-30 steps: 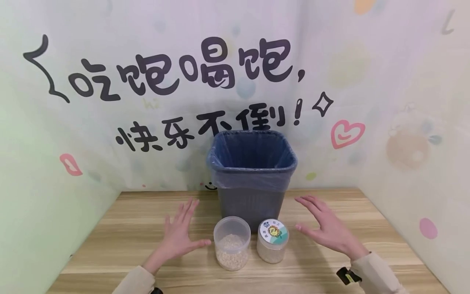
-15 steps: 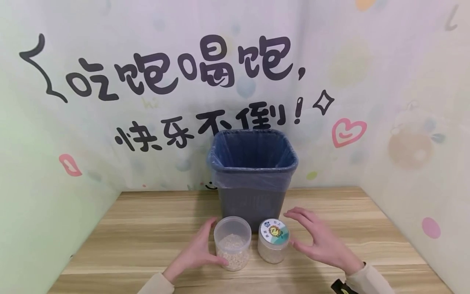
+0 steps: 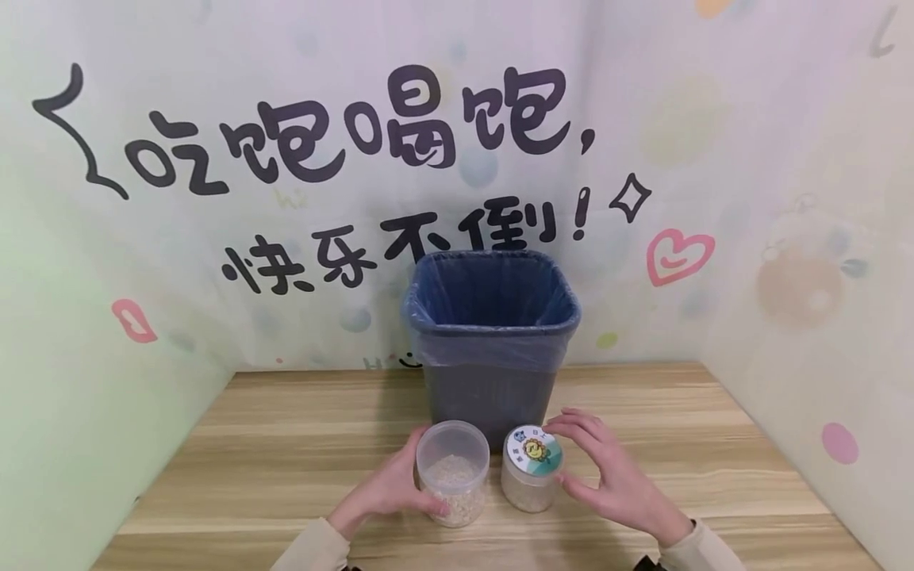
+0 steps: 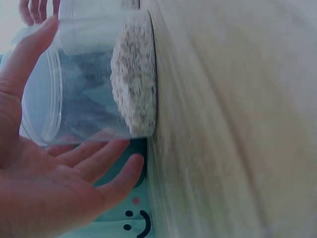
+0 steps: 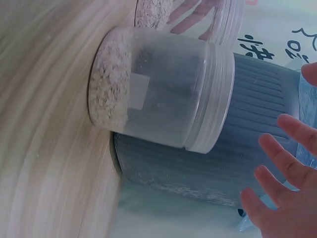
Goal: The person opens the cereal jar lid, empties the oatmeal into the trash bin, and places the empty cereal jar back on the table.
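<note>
**A cheerful corner, boxed in**

A wood-grain tabletop (image 3: 314, 444) fills a small booth-like nook, hemmed on three sides by pale, pattern-printed walls (image 3: 685, 127). Bold black Chinese lettering (image 3: 410, 223) about eating and drinking one's fill runs across the back, near a pink smiling heart (image 3: 678, 261); a bag-lined bin (image 3: 491, 388) stands before it. Whether this is a home, shop or studio cannot be told.

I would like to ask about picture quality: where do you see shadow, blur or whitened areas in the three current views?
Head: soft shadow on the table left of the bin; left wrist: whitened upper-left corner, table grain smeared, flakes clearer; right wrist: cool tint, a pale patch on the lidded jar, possibly a label or reflection.
</note>
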